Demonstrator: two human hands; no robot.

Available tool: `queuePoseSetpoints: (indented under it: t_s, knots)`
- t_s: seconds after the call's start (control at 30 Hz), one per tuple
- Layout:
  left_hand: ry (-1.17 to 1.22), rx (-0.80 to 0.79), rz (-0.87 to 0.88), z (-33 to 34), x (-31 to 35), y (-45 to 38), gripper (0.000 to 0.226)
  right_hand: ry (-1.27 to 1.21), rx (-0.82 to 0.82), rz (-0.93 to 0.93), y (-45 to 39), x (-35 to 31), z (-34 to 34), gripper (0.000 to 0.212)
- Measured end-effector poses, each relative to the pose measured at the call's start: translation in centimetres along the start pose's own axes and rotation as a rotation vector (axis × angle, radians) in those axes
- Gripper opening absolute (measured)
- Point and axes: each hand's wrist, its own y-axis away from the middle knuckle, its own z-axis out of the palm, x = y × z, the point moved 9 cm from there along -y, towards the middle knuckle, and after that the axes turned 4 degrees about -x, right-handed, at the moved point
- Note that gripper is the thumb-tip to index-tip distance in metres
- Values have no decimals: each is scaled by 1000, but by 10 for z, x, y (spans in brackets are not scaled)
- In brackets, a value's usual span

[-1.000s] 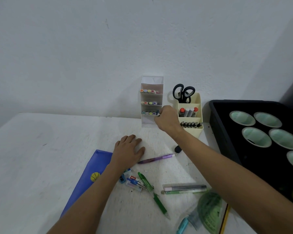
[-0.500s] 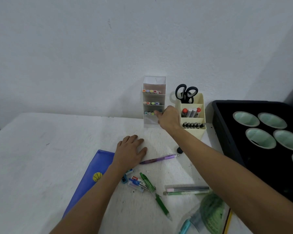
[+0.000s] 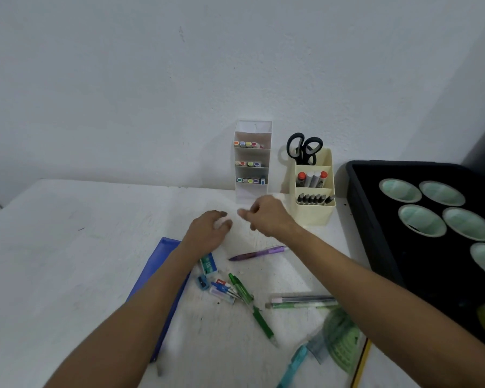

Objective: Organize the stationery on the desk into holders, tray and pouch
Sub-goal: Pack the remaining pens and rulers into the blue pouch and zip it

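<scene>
Both hands above the white table [image 3: 67, 261], in front of the holders; right hand [image 3: 266, 218] with fingers loosely curled and nothing visible in them, blurred at the tips; left hand [image 3: 209, 233] relaxed, fingers slack, holding nothing, just beside the blue pouch [image 3: 163, 264].

Clear tiered holder [image 3: 252, 161] against the wall, highlighters in three tiers; cream holder [image 3: 314, 191] just to its right, with scissors [image 3: 304, 148], markers and dark pens upright in separate compartments.

Loose stationery near the hands: purple pen [image 3: 259, 252] closest, lying across the table below the right hand; green pen [image 3: 249, 301] nearer the viewer; eraser [image 3: 208, 265], sharpener [image 3: 203, 282] and small refills just beside the pouch; two slim pens [image 3: 303, 302], a green protractor [image 3: 340, 337] and a teal pen [image 3: 294, 362] at the near edge; black tray [image 3: 375, 233] with pale round dishes at right.

Likely step: picking the next item, probably the purple pen. Best done by pinching mid-barrel, lifting clear, then turning upright before lowering into a cream holder compartment with free room; approach from above to avoid knocking the scissors handles or tipping the light holder; small pieces better left for the pouch.
</scene>
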Motion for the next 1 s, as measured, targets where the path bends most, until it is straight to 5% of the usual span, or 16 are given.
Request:
queuePoseSetpoints:
  t_s: [0.13, 0.33, 0.57, 0.7, 0.83, 1.0]
  knots:
    - [8, 148, -10, -39, -5, 24, 37, 29, -258, -79, 26, -28, 50, 26]
    - [-89, 200, -314, -79, -76, 87, 28, 88, -423, -33, 43, -46, 116, 20]
    - [-90, 74, -563, -64, -128, 155, 56, -1, -576, 46, 64, -55, 169, 15]
    - [168, 214, -533, -70, -126, 164, 21, -152, -499, 26, 63, -61, 169, 8]
    - [640, 402, -468, -86, -100, 164, 18, -416, -366, -15, 58, -67, 142, 32]
    - [990, 327, -358, -71, -51, 137, 20, -476, -149, -12, 54, -43, 71, 34]
